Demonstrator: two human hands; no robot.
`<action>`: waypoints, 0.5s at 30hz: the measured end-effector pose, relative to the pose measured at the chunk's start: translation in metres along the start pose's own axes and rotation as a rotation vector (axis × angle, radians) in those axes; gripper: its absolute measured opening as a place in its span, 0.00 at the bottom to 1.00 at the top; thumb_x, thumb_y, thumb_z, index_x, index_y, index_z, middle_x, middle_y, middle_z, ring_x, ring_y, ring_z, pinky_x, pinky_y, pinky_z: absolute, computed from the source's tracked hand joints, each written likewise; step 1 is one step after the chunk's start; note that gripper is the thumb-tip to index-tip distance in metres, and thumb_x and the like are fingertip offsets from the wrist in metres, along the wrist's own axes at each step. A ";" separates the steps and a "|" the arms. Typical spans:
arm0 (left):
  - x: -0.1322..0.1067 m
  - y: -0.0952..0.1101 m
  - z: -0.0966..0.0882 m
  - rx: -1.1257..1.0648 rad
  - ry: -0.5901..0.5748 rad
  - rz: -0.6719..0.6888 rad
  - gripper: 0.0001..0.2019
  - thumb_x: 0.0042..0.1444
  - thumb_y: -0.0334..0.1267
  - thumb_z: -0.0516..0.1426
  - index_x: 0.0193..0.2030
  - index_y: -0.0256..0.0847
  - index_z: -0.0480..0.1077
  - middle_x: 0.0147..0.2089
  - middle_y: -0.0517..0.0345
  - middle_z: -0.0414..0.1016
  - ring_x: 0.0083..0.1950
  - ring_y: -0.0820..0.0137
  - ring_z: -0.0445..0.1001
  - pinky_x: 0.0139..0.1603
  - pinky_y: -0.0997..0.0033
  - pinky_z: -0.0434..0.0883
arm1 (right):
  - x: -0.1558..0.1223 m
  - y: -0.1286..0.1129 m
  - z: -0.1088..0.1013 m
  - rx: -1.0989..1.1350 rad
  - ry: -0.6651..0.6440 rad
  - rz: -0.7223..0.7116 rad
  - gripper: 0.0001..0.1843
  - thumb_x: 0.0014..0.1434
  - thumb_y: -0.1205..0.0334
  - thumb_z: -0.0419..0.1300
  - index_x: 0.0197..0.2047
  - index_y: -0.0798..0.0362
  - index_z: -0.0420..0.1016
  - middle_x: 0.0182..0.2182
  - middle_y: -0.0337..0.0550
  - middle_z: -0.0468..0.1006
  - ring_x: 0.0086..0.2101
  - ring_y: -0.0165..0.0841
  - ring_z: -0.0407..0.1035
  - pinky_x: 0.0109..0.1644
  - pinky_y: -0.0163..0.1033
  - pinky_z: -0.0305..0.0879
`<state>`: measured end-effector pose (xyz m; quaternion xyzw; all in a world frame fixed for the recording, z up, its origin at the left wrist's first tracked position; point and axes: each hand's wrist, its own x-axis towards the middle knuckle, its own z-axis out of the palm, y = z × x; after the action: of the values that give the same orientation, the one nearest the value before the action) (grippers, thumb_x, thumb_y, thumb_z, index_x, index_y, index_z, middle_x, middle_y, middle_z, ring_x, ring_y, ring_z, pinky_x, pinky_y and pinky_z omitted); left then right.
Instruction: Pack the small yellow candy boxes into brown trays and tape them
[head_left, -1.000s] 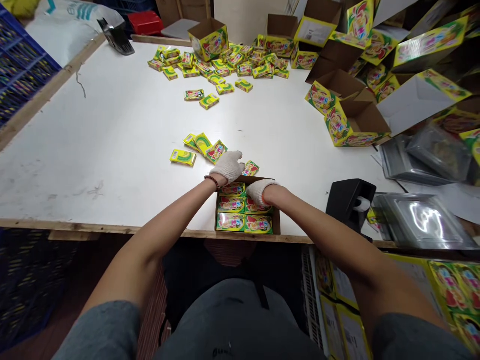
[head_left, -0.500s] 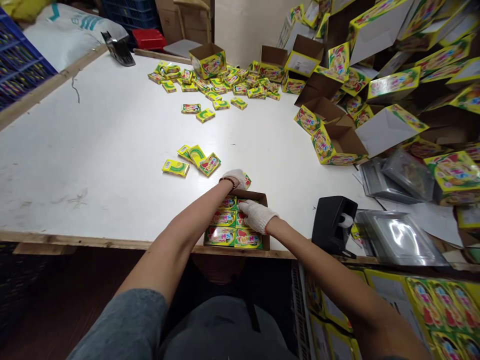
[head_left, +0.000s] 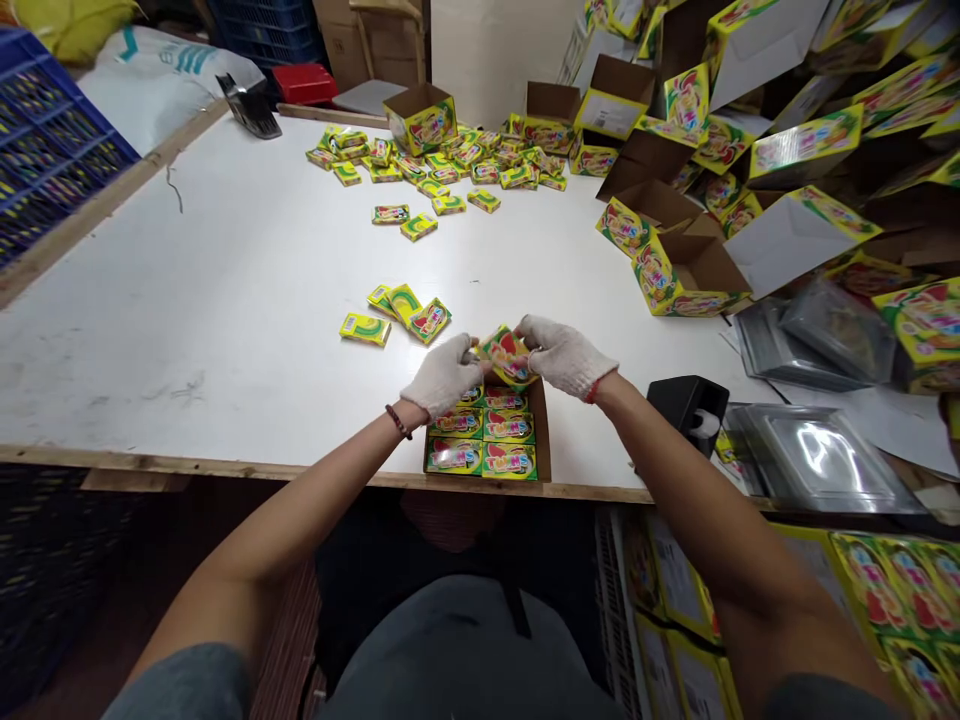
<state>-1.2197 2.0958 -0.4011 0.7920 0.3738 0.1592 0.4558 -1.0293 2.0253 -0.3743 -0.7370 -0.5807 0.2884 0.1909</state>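
At frame centre, your left hand [head_left: 444,378] and right hand [head_left: 568,355] grip a watermelon-print packet [head_left: 506,352] by opposite ends, long axis slanting down rightward, overlapping the open carton's [head_left: 545,440] upper end.

Two hands [head_left: 444,380] hold one packet [head_left: 507,352] above one carton [head_left: 543,440]. Six inner packets [head_left: 456,457] show in the carton, four loose packets [head_left: 365,329] lie beyond its left side, one tape dispenser [head_left: 679,400] stands to its right; the heap [head_left: 469,154] beyond it cannot be counted.

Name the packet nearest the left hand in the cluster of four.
The rightmost packet, red print up; the other three, farther from the left hand, show mainly yellow and green.
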 end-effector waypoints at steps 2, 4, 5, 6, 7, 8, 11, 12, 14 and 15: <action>-0.017 -0.007 0.003 0.351 -0.066 -0.015 0.08 0.64 0.38 0.54 0.45 0.37 0.71 0.36 0.51 0.78 0.38 0.64 0.76 0.38 0.66 0.70 | -0.003 -0.010 0.001 -0.269 -0.151 0.063 0.14 0.59 0.67 0.57 0.48 0.50 0.75 0.40 0.43 0.81 0.36 0.33 0.74 0.37 0.33 0.66; -0.029 -0.012 0.008 0.648 -0.194 0.072 0.09 0.63 0.34 0.53 0.45 0.35 0.73 0.43 0.44 0.78 0.45 0.58 0.77 0.42 0.62 0.71 | -0.005 -0.022 0.008 -0.537 -0.274 0.109 0.15 0.61 0.67 0.57 0.51 0.51 0.76 0.45 0.49 0.81 0.42 0.38 0.75 0.41 0.36 0.67; -0.033 -0.013 0.011 0.752 -0.259 0.135 0.10 0.62 0.33 0.54 0.45 0.34 0.74 0.47 0.42 0.78 0.48 0.55 0.76 0.45 0.60 0.71 | -0.005 -0.027 0.014 -0.641 -0.317 0.114 0.17 0.62 0.66 0.57 0.53 0.51 0.76 0.48 0.53 0.80 0.45 0.41 0.76 0.43 0.38 0.68; -0.035 -0.013 0.015 0.823 -0.315 0.187 0.11 0.61 0.32 0.54 0.46 0.32 0.74 0.50 0.39 0.77 0.51 0.53 0.76 0.48 0.58 0.71 | -0.005 -0.032 0.021 -0.715 -0.354 0.111 0.18 0.63 0.67 0.57 0.55 0.52 0.76 0.50 0.56 0.79 0.47 0.43 0.75 0.45 0.40 0.68; -0.037 -0.013 0.018 0.866 -0.357 0.218 0.12 0.60 0.32 0.55 0.47 0.31 0.74 0.52 0.38 0.76 0.53 0.52 0.75 0.50 0.57 0.71 | -0.004 -0.035 0.028 -0.766 -0.382 0.108 0.19 0.63 0.68 0.57 0.56 0.54 0.75 0.51 0.58 0.79 0.49 0.45 0.75 0.47 0.41 0.69; -0.038 -0.012 0.021 0.890 -0.386 0.221 0.12 0.60 0.33 0.55 0.48 0.31 0.75 0.53 0.38 0.76 0.53 0.51 0.75 0.51 0.56 0.71 | -0.003 -0.037 0.036 -0.800 -0.396 0.109 0.19 0.63 0.69 0.56 0.56 0.56 0.75 0.52 0.59 0.78 0.50 0.46 0.75 0.47 0.42 0.69; -0.038 -0.010 0.023 0.905 -0.415 0.140 0.13 0.63 0.34 0.53 0.46 0.30 0.76 0.47 0.37 0.78 0.48 0.52 0.78 0.46 0.56 0.72 | -0.002 -0.031 0.052 -0.832 -0.370 0.112 0.19 0.63 0.74 0.54 0.55 0.59 0.75 0.53 0.60 0.77 0.51 0.46 0.74 0.47 0.41 0.69; -0.037 -0.009 0.022 0.902 -0.411 0.121 0.14 0.63 0.35 0.52 0.46 0.30 0.76 0.45 0.37 0.78 0.46 0.53 0.78 0.45 0.57 0.73 | -0.003 -0.025 0.054 -0.814 -0.347 0.092 0.19 0.63 0.74 0.53 0.55 0.58 0.75 0.53 0.59 0.77 0.50 0.44 0.74 0.47 0.40 0.69; -0.033 -0.008 0.023 0.890 -0.372 0.161 0.14 0.64 0.35 0.51 0.48 0.32 0.75 0.46 0.39 0.78 0.47 0.54 0.78 0.46 0.57 0.72 | -0.007 -0.010 0.053 -0.731 -0.287 0.014 0.19 0.65 0.74 0.50 0.55 0.56 0.74 0.52 0.56 0.77 0.48 0.40 0.74 0.47 0.38 0.67; -0.030 -0.008 0.024 0.875 -0.342 0.231 0.14 0.64 0.35 0.51 0.49 0.33 0.74 0.48 0.40 0.77 0.50 0.55 0.77 0.49 0.57 0.72 | -0.010 -0.002 0.050 -0.681 -0.237 -0.020 0.19 0.65 0.74 0.49 0.55 0.56 0.73 0.51 0.54 0.77 0.47 0.39 0.73 0.48 0.37 0.66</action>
<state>-1.2289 2.0618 -0.4182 0.9605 0.2350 -0.0962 0.1142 -1.0650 2.0133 -0.4090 -0.7140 -0.6688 0.1602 -0.1313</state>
